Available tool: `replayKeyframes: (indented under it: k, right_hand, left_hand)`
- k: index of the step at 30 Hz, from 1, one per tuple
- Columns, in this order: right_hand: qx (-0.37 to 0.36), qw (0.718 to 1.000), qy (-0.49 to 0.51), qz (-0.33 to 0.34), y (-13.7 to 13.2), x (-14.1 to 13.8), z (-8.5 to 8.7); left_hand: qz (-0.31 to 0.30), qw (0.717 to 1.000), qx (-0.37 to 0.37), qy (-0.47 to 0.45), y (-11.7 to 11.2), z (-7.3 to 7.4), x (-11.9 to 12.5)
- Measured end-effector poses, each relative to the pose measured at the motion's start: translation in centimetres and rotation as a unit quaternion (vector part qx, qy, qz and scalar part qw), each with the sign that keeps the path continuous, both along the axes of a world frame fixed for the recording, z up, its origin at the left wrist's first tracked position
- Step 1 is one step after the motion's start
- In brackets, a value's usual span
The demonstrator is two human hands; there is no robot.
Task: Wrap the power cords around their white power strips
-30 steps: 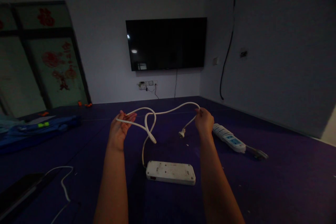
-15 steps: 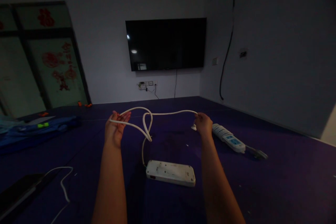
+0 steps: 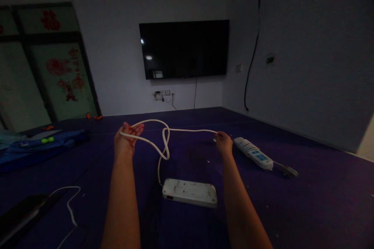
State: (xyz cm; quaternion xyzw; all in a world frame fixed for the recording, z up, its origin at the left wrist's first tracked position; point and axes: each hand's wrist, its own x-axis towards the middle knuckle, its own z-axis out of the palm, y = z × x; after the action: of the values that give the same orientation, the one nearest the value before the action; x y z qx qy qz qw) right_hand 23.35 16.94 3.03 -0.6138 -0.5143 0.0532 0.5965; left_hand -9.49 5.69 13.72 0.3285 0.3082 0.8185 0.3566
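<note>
A white power cord (image 3: 149,141) hangs in a loose, crossed loop between my two hands. One bend of it runs round my left hand (image 3: 127,140), held by the thumb with the palm turned up and the fingers stretched out. My right hand (image 3: 224,142) pinches the cord farther along, and that stretch is nearly straight. Below the loop the cord drops to a white power strip (image 3: 189,192), which lies face down on the purple floor covering. Beyond my right hand a bit of white, perhaps the plug, is mostly hidden.
A second power strip (image 3: 255,155) with blue sockets, its cord wrapped round one end, lies to the right. At lower left are a dark flat device (image 3: 22,214) and a thin white cable (image 3: 71,210). Blue cloth (image 3: 58,142) lies farther left. A television (image 3: 185,48) hangs ahead.
My right hand has shifted slightly left and down, and the cord stretch it holds is straighter. The crossed part of the loop has drawn a little narrower.
</note>
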Motion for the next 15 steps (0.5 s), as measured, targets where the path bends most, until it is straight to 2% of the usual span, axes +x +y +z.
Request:
replayKeyframes:
  k: [5, 11, 15]
  right_hand:
    - [-0.066, 0.998, -0.011, 0.015, 0.2, 0.9, -0.4]
    - [-0.160, 0.983, -0.040, 0.078, 0.6, 0.9, -1.2]
    - [-0.176, 0.975, -0.059, 0.120, 0.2, 0.2, -1.7]
  left_hand:
    - [-0.019, 0.999, 0.018, 0.033, -0.3, 0.5, 0.8]
    - [-0.008, 0.997, 0.054, 0.048, 0.2, 0.6, 2.4]
    - [0.007, 0.997, 0.066, 0.046, 0.7, 0.5, 3.7]
